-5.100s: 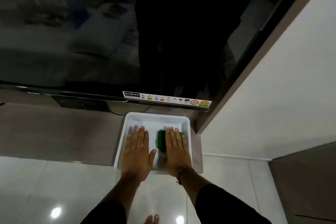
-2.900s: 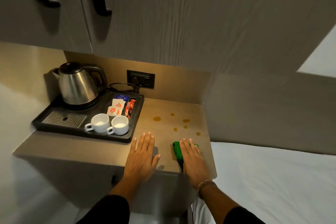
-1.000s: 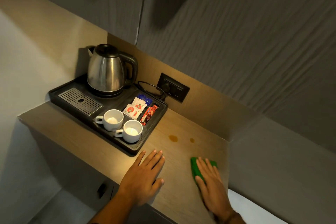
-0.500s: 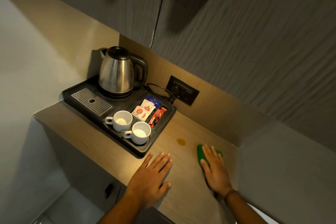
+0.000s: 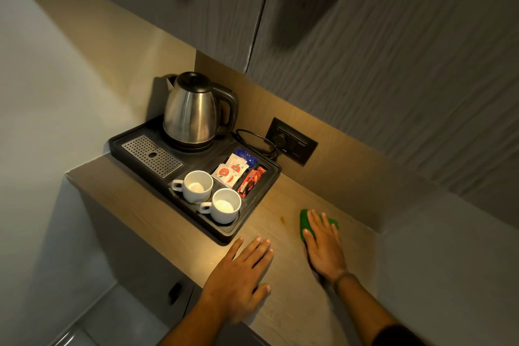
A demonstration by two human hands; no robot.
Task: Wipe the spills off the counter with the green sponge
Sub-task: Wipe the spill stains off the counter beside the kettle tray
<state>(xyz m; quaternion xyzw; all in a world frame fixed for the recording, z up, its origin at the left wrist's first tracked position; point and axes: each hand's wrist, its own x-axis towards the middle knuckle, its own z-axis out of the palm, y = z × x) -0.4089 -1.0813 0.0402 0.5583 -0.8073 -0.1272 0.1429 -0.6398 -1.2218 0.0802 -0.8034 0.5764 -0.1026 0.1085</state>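
Right now I see my right hand (image 5: 324, 247) pressed flat, fingers spread, on top of the green sponge (image 5: 304, 223), which lies on the tabletop (image 5: 179, 236) near the back wall panel. Only the sponge's far and left edges show past my fingers; the hand lies on it rather than gripping it. My left hand (image 5: 241, 275) rests flat and empty on the tabletop near the front edge, fingers slightly apart, well clear of the sponge.

One small brownish spot (image 5: 282, 218) is visible on the wood just left of the sponge, between it and the black tray (image 5: 224, 234). I cannot tell whether other marks lie under my hand.

That tray takes up the left part of the tabletop, and its near right corner sits close to my left fingertips. On it stand a steel kettle (image 5: 193, 114) at the back, a perforated metal drip plate (image 5: 151, 156) to the left, and two white cups (image 5: 209, 196) at the front, upright and just beside each other. A compartment behind the cups holds sachets (image 5: 230, 173), with a red packet (image 5: 251, 181) in a narrow slot on the right. A black cord (image 5: 254, 142) loops from the kettle side toward a dark wall socket (image 5: 292, 142) on the back panel. Grey cabinet doors (image 5: 365, 36) hang above everything.
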